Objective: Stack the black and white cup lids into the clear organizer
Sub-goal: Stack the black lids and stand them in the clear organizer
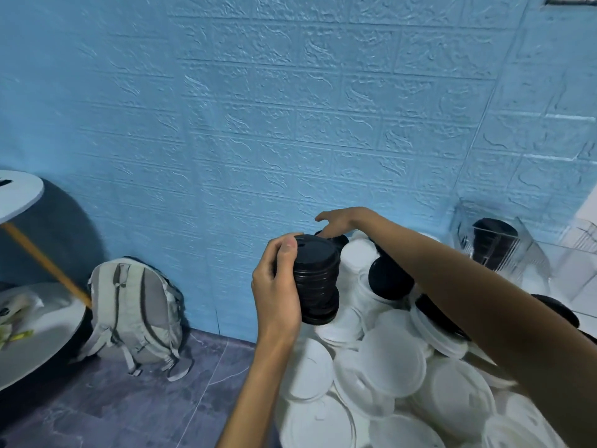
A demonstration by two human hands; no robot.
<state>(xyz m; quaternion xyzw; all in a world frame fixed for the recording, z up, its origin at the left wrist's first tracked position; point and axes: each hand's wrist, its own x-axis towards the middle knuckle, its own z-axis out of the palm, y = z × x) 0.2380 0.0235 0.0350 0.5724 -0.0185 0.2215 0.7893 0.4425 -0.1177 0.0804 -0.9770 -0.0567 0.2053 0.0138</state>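
In the head view, the left hand (277, 286) grips a stack of black lids (318, 279), fingers and thumb curled round its side, and holds it above a heap of white lids (387, 370). The right hand (339, 223) reaches further back to a loose black lid (336, 239) near the blue wall (258, 124), fingers straight and touching it. The clear organizer (504, 247) stands at the right and already holds black lids. I judge the lids light, thin and slippery, so the stack is best held round its side, and a single lid by its rim. A grey backpack (135, 312) leans on the wall.
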